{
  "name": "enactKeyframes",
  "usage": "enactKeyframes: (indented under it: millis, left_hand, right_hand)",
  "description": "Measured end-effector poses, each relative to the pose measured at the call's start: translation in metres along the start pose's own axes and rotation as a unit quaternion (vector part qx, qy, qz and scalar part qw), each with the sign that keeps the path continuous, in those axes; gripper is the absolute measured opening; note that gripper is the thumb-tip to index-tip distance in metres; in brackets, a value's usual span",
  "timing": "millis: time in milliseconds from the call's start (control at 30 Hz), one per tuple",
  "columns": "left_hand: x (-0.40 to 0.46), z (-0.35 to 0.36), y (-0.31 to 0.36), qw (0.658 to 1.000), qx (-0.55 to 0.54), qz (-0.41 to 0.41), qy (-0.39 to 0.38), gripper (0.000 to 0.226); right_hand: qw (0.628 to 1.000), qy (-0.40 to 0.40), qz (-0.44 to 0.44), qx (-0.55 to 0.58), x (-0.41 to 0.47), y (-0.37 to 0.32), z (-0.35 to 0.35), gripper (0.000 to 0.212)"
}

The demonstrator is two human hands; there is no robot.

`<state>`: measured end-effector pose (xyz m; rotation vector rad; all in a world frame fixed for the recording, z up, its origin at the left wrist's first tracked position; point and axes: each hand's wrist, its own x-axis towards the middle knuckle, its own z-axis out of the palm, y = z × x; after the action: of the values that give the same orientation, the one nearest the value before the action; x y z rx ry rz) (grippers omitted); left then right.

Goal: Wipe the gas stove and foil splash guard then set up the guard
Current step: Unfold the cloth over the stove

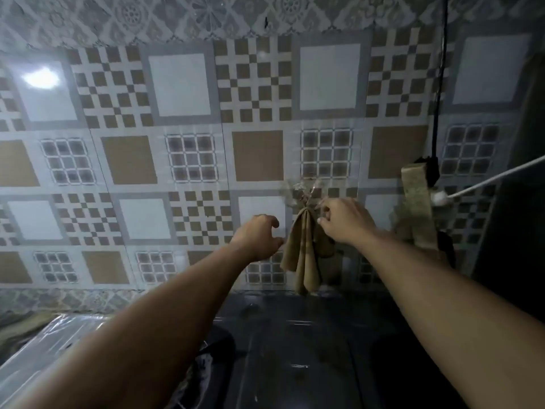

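both hands at the cloth on the wall

the cloth hung on the tiled wall, from a clear hook just above the right hand. the right hand was at the top of the cloth, on its right side, with fingers bent; if they pinched the cloth or the hook i cannot tell. the left hand was just left of the cloth, its fingers loosely curled and apart, with the thumb close to the cloth edge; it held nothing that i could see. below both hands lay the dark stove. under the left forearm, lower left, was the shiny foil guard. right of the right hand hung a second cloth and a black cable.
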<state>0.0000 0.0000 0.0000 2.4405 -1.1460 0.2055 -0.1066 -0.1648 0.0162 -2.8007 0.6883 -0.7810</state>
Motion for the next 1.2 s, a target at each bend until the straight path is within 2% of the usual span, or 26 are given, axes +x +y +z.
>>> enactKeyframes:
  millis: [233, 367, 467, 633, 733, 933, 1033, 1133, 1167, 1200]
  left_hand:
    - [0.032, 0.038, -0.002, 0.997, -0.057, -0.038, -0.027, 0.046]
    - [0.042, 0.062, -0.007, 0.986, -0.143, -0.075, -0.042, 0.032]
    - [0.044, 0.069, -0.007, 0.985, -0.154, -0.073, -0.025, 0.014]
    - [0.045, 0.044, -0.005, 0.975, -0.203, -0.093, 0.023, 0.009]
    - [0.041, 0.019, -0.002, 0.956, -0.269, -0.110, 0.043, 0.013]
    - [0.022, -0.036, -0.001, 0.946, -0.307, -0.076, 0.071, 0.014]
    - [0.006, -0.059, 0.003, 0.949, -0.301, -0.054, 0.075, 0.014]
    - [-0.011, -0.082, 0.011, 0.951, -0.297, -0.029, 0.076, 0.016]
    - [-0.016, -0.088, 0.014, 0.951, -0.298, -0.020, 0.080, 0.016]
    - [-0.022, -0.095, 0.016, 0.952, -0.295, -0.010, 0.083, 0.016]
  right_hand:
    - [0.998, -0.037, 0.016, 0.038, 0.009, 0.020, 0.033, 0.013]
    - [0.996, -0.025, 0.014, 0.084, 0.010, 0.028, 0.048, 0.008]
    - [0.994, 0.002, 0.018, 0.107, 0.012, 0.032, 0.053, 0.009]
    - [0.983, 0.039, 0.056, 0.172, 0.015, 0.026, 0.034, 0.017]
    - [0.956, 0.072, 0.110, 0.263, 0.014, 0.018, 0.019, 0.022]
    - [0.926, 0.065, 0.135, 0.346, 0.002, -0.005, -0.013, 0.025]
    - [0.896, 0.019, 0.124, 0.427, -0.013, -0.015, -0.025, 0.035]
    - [0.898, -0.095, 0.089, 0.419, -0.031, -0.025, -0.039, 0.081]
    - [0.895, -0.145, 0.079, 0.414, -0.035, -0.029, -0.043, 0.083]
    - [0.884, -0.197, 0.068, 0.418, -0.040, -0.032, -0.047, 0.077]
